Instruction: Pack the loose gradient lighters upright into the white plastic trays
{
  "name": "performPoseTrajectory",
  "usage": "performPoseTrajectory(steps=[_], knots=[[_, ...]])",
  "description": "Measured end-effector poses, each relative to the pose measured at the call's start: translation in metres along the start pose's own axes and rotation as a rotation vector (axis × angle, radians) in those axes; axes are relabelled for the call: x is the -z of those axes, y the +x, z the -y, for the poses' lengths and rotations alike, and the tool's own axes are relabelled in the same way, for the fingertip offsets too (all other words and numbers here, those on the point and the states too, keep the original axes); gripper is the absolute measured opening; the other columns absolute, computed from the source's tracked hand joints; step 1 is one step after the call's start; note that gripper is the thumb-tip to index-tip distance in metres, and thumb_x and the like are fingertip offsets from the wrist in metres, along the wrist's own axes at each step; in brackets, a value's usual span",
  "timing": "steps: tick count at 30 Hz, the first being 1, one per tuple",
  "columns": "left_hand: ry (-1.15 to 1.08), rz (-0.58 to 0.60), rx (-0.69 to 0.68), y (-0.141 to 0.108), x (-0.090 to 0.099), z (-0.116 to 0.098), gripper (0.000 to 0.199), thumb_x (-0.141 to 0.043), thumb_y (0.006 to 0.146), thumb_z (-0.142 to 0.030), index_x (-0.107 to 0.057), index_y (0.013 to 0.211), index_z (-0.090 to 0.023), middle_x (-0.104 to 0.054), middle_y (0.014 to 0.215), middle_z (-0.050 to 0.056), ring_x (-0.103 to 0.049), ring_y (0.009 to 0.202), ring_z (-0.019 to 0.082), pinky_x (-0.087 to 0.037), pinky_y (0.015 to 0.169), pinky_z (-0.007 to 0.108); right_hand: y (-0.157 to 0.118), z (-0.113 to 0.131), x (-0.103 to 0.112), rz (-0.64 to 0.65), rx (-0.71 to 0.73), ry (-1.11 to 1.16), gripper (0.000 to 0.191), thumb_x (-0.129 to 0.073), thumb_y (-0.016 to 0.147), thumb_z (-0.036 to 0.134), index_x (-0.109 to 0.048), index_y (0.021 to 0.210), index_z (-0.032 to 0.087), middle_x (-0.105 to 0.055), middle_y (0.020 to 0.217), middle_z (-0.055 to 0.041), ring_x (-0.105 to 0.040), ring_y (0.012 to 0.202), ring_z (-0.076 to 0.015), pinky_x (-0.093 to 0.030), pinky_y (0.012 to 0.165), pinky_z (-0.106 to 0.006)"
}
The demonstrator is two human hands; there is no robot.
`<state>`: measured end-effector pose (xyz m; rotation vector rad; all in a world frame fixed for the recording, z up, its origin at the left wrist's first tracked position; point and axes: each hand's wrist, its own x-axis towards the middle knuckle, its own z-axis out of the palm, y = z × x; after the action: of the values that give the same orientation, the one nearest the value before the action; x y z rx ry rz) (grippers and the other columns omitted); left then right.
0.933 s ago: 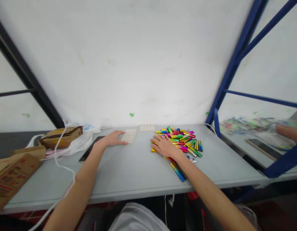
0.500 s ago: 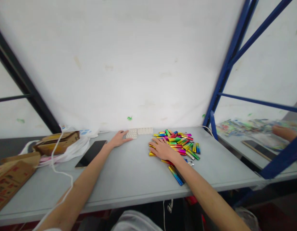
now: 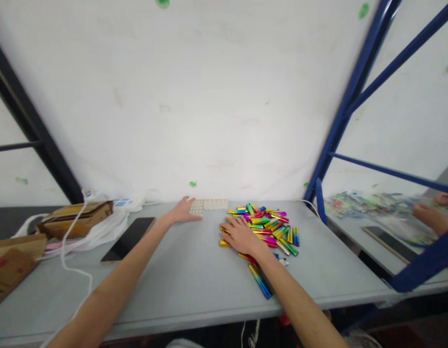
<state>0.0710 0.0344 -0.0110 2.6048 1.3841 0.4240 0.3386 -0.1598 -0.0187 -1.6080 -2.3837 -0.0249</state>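
Note:
My left hand (image 3: 181,211) rests at the left end of a small white tray (image 3: 197,208) with rows of round bumps. Thumb and fingers are spread apart at the tray's edge. A second pale tray (image 3: 216,204) with rows of cells lies right beside it against the wall. My right hand (image 3: 241,235) lies with fingers spread over the left side of a heap of shiny metallic sticks (image 3: 269,224) in gold, red, green, pink and blue. The sticks under its palm are hidden. A blue-and-gold stick (image 3: 259,280) lies apart, near the right forearm.
A dark phone (image 3: 128,239) lies left of my left forearm. Beyond it are open cardboard boxes (image 3: 77,218), a white plastic bag (image 3: 113,232) and a white cable (image 3: 75,270). A blue metal frame (image 3: 340,130) stands at right; behind it another person's hands (image 3: 430,215) work over plastic packets.
The camera view has tilted and shifted slightly, so the table sits lower in view. Both hands stay at about the same places on the table.

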Motion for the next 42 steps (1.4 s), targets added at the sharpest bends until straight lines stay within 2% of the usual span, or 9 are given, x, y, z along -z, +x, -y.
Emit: performPoseTrajectory(steps=[3,7,10,18,23,26,30,36,42], knots=[[-0.004,-0.147,-0.083,-0.006,-0.025,-0.017,0.091,-0.067,0.086,-0.065,-0.045,0.156,-0.011,-0.029,0.172,0.024,-0.028,0.16,0.039,-0.03,0.129,0.049,-0.002,-0.001,-0.002,-0.024,0.025,0.012,0.041,-0.045,0.112,0.042,-0.063,0.143,0.023,-0.055,0.155,-0.0137,-0.047,0.146,-0.0301,-0.034,0.123,-0.053],[0.011,-0.208,-0.202,0.002,-0.047,-0.034,0.041,-0.058,0.097,-0.037,-0.066,0.131,-0.017,-0.046,0.161,0.018,-0.041,0.153,0.036,-0.031,0.129,0.055,-0.004,-0.002,-0.005,-0.072,0.024,0.06,0.039,-0.048,0.11,0.041,-0.064,0.141,0.024,-0.056,0.153,-0.0128,-0.049,0.144,-0.0306,-0.034,0.123,-0.054],[0.019,-0.216,-0.215,0.011,-0.049,-0.04,0.021,-0.055,0.096,-0.027,-0.07,0.109,-0.018,-0.054,0.152,0.016,-0.046,0.148,0.034,-0.036,0.127,0.054,-0.003,-0.008,-0.004,-0.18,-0.026,0.102,0.036,-0.048,0.11,0.041,-0.066,0.138,0.026,-0.058,0.15,-0.0131,-0.048,0.144,-0.031,-0.033,0.123,-0.058],[0.003,-0.119,-0.232,0.004,-0.048,-0.059,0.016,-0.065,0.096,-0.034,-0.067,0.102,-0.019,-0.052,0.153,0.017,-0.03,0.158,0.039,-0.029,0.128,0.059,-0.009,-0.054,0.015,-0.495,-0.221,0.108,0.031,-0.047,0.108,0.034,-0.073,0.119,0.021,-0.066,0.132,-0.0158,-0.058,0.123,-0.0329,-0.034,0.117,-0.061],[0.059,-0.003,-0.214,0.009,-0.044,-0.07,0.019,-0.06,0.098,-0.036,-0.066,0.105,-0.019,-0.069,0.115,0.017,-0.057,0.13,0.039,-0.036,0.119,0.062,-0.016,-0.072,0.019,-0.613,-0.278,0.069,0.032,-0.047,0.107,0.034,-0.075,0.11,0.018,-0.068,0.122,-0.0176,-0.061,0.117,-0.032,-0.042,0.11,-0.054],[0.007,-0.061,-0.269,0.007,-0.033,-0.075,0.018,-0.06,0.096,-0.036,-0.064,0.102,-0.02,-0.067,0.118,0.016,-0.059,0.123,0.037,-0.039,0.117,0.059,-0.019,-0.083,0.021,-0.637,-0.319,0.045,0.031,-0.048,0.105,0.033,-0.075,0.107,0.018,-0.069,0.118,-0.017,-0.062,0.114,-0.0311,-0.044,0.107,-0.051],[-0.132,-0.139,-0.324,-0.021,-0.01,-0.078,0.025,-0.056,0.098,-0.045,-0.061,0.106,-0.022,-0.062,0.129,0.015,-0.056,0.129,0.034,-0.045,0.113,0.051,-0.029,-0.109,0.03,-0.713,-0.398,0.036,0.03,-0.05,0.102,0.034,-0.075,0.104,0.018,-0.072,0.111,-0.0157,-0.062,0.112,-0.031,-0.045,0.107,-0.049],[-0.177,-0.089,-0.231,-0.106,0.026,-0.061,0.042,-0.058,0.097,-0.06,-0.059,0.118,-0.024,-0.068,0.125,0.009,-0.063,0.12,0.03,-0.05,0.109,0.044,-0.045,-0.138,0.044,-0.801,-0.495,0.075,0.031,-0.05,0.097,0.034,-0.075,0.097,0.016,-0.074,0.1,-0.0171,-0.065,0.103,-0.0315,-0.05,0.101,-0.049],[-0.134,-0.048,-0.217,-0.137,0.014,-0.033,0.038,-0.058,0.095,-0.059,-0.062,0.111,-0.025,-0.068,0.132,0.011,-0.059,0.133,0.032,-0.047,0.116,0.047,-0.04,-0.137,0.056,-0.803,-0.436,0.103,0.03,-0.052,0.097,0.034,-0.076,0.099,0.016,-0.075,0.101,-0.017,-0.067,0.104,-0.0312,-0.05,0.101,-0.047]])
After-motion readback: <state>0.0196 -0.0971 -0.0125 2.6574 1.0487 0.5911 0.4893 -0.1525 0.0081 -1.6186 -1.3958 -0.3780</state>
